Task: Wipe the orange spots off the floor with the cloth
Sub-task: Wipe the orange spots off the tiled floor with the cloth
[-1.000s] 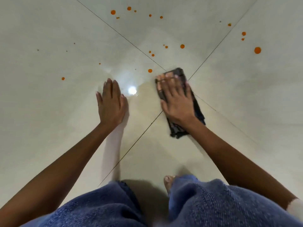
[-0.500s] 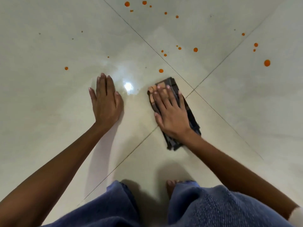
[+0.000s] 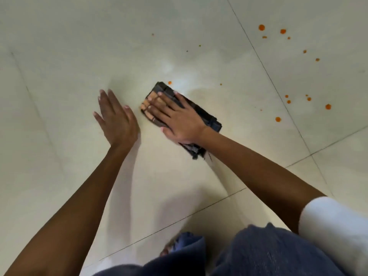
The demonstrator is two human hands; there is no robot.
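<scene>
Nearest are the knees in blue cloth (image 3: 268, 253) and a foot (image 3: 169, 250), crouched on the pale tiled floor (image 3: 59, 56). Further out, the left hand (image 3: 116, 118) lies flat on the tile as a prop, fingers (image 3: 105, 100) spread and holding nothing. Just beside it, the right hand (image 3: 175, 116) presses the dark folded cloth (image 3: 211, 120) flat, its fingers stretched out over the cloth, pinning it rather than gripping.

To wipe well, keep the palm weight even and push the leading edge over the small orange spot (image 3: 169, 82) just beyond the cloth's far corner.

The floor beyond is open, with no wall or furniture in view. More spots (image 3: 278, 119) lie well apart to the right, past a tile seam (image 3: 278, 90), and the farthest cluster (image 3: 261, 27) sits at the upper right. I judge much remains undone.
</scene>
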